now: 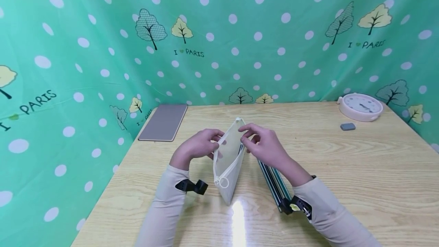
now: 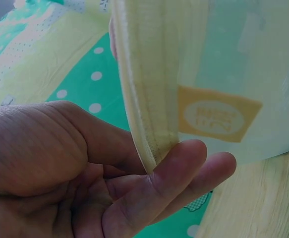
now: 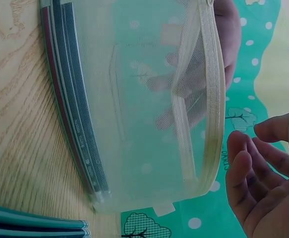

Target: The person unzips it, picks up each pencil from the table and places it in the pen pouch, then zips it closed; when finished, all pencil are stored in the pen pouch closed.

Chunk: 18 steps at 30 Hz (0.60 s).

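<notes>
A pale mesh zipper pouch (image 1: pixel 230 163) stands on the table with its mouth unzipped. My left hand (image 1: pixel 200 144) pinches the left side of its rim; in the left wrist view the zipper edge (image 2: pixel 139 99) runs between thumb and fingers. Several dark striped pencils (image 3: pixel 80 114) lie along the bottom inside, seen through the mesh. My right hand (image 1: pixel 262 142) is by the right side of the mouth, fingers loosely bent. The right wrist view shows that hand (image 3: pixel 268 173) holding nothing, a little apart from the rim. More pencils (image 1: pixel 272 178) lie under my right forearm.
A grey notebook (image 1: pixel 164 122) lies at the back left of the table. At the back right are a pink round clock (image 1: pixel 361 106) and a small grey eraser (image 1: pixel 348 126). A green dotted cloth (image 1: pixel 240 48) hangs behind and to the sides.
</notes>
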Motion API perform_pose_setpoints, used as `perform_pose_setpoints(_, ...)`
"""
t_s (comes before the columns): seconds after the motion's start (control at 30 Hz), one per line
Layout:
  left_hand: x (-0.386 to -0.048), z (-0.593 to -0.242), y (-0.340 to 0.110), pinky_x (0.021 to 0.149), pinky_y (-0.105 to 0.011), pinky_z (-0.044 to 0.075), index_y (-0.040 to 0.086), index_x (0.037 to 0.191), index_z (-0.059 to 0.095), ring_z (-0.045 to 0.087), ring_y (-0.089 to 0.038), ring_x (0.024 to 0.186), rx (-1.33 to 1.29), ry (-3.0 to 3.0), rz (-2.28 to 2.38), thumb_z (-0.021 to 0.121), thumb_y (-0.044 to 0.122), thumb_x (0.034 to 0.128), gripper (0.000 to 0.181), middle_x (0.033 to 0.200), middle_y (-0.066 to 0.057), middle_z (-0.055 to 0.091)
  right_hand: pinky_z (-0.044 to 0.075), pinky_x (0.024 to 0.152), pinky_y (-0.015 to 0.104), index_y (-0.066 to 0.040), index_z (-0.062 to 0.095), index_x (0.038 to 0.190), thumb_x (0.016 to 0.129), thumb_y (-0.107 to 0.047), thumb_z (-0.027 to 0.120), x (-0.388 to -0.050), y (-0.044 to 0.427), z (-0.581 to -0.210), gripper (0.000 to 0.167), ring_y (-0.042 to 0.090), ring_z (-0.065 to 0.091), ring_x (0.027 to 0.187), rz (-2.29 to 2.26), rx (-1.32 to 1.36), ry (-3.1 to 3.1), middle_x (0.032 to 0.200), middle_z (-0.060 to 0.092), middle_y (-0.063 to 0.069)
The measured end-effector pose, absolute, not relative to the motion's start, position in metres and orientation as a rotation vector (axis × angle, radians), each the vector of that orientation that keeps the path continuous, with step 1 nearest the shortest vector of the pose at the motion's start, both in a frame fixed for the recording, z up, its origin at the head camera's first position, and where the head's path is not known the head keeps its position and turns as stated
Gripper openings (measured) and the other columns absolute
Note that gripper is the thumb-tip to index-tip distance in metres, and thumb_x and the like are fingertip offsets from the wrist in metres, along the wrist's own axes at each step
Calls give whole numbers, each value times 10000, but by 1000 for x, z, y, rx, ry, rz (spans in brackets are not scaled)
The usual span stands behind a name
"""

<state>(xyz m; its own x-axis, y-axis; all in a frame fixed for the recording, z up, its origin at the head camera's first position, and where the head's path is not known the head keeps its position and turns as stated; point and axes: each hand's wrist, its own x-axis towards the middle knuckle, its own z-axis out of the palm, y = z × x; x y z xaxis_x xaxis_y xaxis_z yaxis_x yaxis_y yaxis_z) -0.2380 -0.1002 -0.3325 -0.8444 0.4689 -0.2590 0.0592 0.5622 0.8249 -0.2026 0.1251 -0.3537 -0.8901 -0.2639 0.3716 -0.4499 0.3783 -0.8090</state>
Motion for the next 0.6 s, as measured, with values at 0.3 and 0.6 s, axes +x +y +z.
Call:
perform_pose_setpoints(0.3, -237, -333, -103, 719, -366, 653, -98, 1408, 507, 735, -217, 815, 427, 2354, 1217, 437, -84, 966, 447, 1277, -224, 646, 550, 519, 248, 29, 719, 991, 990, -14, 651, -208, 133, -349, 80, 152, 639, 610, 1479, 606, -2443, 842, 717, 141)
perform_pose_setpoints(0.6, -240, -334, -104, 715, -361, 654, -94, 1384, 530, 732, -223, 827, 455, 2354, 1214, 444, -83, 969, 424, 1268, -228, 653, 525, 466, 247, 36, 699, 1091, 1039, -54, 553, -225, 164, -365, 180, 253, 666, 652, 1424, 505, -2624, 869, 706, 165)
